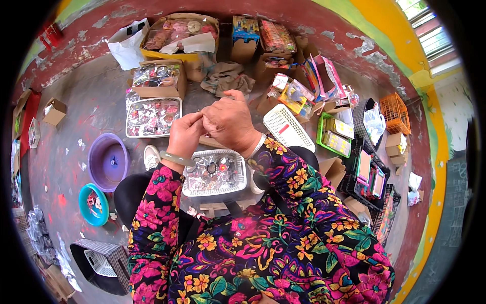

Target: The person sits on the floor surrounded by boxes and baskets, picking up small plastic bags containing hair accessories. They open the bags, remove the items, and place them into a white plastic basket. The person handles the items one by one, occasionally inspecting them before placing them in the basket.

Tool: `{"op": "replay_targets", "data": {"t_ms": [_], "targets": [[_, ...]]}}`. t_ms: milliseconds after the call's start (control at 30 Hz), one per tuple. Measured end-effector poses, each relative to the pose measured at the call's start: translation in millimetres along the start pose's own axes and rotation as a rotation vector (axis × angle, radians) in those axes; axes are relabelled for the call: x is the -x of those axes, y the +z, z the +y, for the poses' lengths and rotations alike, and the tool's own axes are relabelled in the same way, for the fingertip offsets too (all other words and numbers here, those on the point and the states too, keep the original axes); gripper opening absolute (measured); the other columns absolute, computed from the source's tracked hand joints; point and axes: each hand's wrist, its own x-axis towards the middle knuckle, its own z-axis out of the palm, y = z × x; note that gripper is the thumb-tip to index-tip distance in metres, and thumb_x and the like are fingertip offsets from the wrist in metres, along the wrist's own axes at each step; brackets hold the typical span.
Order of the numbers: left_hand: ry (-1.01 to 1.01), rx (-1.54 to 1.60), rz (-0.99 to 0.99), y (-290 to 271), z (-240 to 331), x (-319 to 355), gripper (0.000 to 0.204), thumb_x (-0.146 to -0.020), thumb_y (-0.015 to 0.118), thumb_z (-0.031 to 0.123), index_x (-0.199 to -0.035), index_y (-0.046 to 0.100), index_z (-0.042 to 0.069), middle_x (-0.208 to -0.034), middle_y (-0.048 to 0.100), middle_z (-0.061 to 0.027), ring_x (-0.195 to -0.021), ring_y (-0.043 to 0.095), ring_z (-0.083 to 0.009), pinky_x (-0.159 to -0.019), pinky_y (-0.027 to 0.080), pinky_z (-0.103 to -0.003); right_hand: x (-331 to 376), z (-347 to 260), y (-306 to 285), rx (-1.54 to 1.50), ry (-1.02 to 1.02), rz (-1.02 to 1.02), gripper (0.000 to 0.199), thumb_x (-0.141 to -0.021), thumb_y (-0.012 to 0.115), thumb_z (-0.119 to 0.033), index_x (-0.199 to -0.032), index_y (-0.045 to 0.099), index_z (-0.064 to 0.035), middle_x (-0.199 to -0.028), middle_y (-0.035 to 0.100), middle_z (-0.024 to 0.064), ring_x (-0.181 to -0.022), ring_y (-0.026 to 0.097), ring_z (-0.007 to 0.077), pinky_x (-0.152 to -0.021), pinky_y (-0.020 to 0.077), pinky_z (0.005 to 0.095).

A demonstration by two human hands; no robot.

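Observation:
My left hand (185, 134), a pale bangle on its wrist, meets my right hand (229, 121) in front of me. The fingers of both are closed and pressed together at the tips. Whatever they pinch is too small or hidden to make out. Below them, between my knees, stands a white plastic basket (245, 175) with small clear-wrapped pieces (215, 169) in it. Just beyond my left hand is a second white basket (127, 121), full of similar bagged trinkets (153, 115). To the right of my right hand lies an empty white perforated basket (288, 129) with a red piece in it.
A purple basin (96, 162) and a teal basin (83, 205) stand at the left. Cardboard boxes (164, 91) of packets line the far wall. Right of me are a green basket (324, 139), a black crate (349, 187) and an orange crate (395, 114).

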Motion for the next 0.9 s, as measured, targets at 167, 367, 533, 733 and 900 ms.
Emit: {"op": "replay_targets", "data": {"t_ms": [167,367,533,733,900], "targets": [[-0.106,0.189,-0.015,0,8,1,0.022,-0.086,0.052,0.008,-0.101,0.059,-0.006,-0.087,0.062,-0.0078,-0.073,0.061,-0.0123,-0.070,0.052,-0.023,-2,0,-1,-0.185,0.109,0.051,0.005,-0.070,0.058,-0.013,-0.071,0.063,-0.0115,-0.063,0.059,0.0011,-0.063,0.056,0.0191,-0.082,0.0365,0.0367],[-0.191,0.310,-0.036,-10,10,-1,0.023,-0.088,0.048,0.009,-0.105,0.055,-0.005,-0.096,0.061,-0.0131,-0.085,0.062,-0.0191,-0.073,0.053,-0.029,-6,18,-4,-0.651,0.556,0.101,0.008,-0.073,0.058,-0.009,-0.071,0.063,-0.0036,-0.060,0.059,0.0023,-0.054,0.054,0.0107,-0.062,0.0421,0.0246],[-0.199,0.377,-0.029,-11,14,1,0.023,-0.088,0.047,0.008,-0.105,0.053,-0.007,-0.097,0.061,-0.0156,-0.089,0.061,-0.0206,-0.076,0.052,-0.030,-4,30,-27,-1.060,0.835,0.108,0.011,-0.076,0.060,-0.006,-0.079,0.065,0.0025,-0.067,0.060,0.0019,-0.060,0.052,0.0062,-0.057,0.0407,0.0188],[-0.195,0.409,-0.045,-13,11,-3,0.024,-0.087,0.048,0.008,-0.106,0.053,-0.007,-0.097,0.060,-0.0175,-0.090,0.061,-0.0225,-0.077,0.052,-0.032,24,57,-60,-1.099,0.916,0.189,0.011,-0.076,0.060,-0.006,-0.080,0.065,0.0037,-0.065,0.059,0.0025,-0.058,0.052,0.0069,-0.056,0.0412,0.0199],[-0.230,0.393,-0.076,-11,11,-7,0.024,-0.087,0.049,0.009,-0.106,0.053,-0.006,-0.096,0.060,-0.0161,-0.084,0.061,-0.0212,-0.074,0.053,-0.031,96,95,-112,-0.890,1.023,0.220,0.016,-0.078,0.061,-0.006,-0.089,0.064,0.0049,-0.072,0.061,0.0042,-0.064,0.054,0.0071,-0.059,0.0425,0.0181]]}}
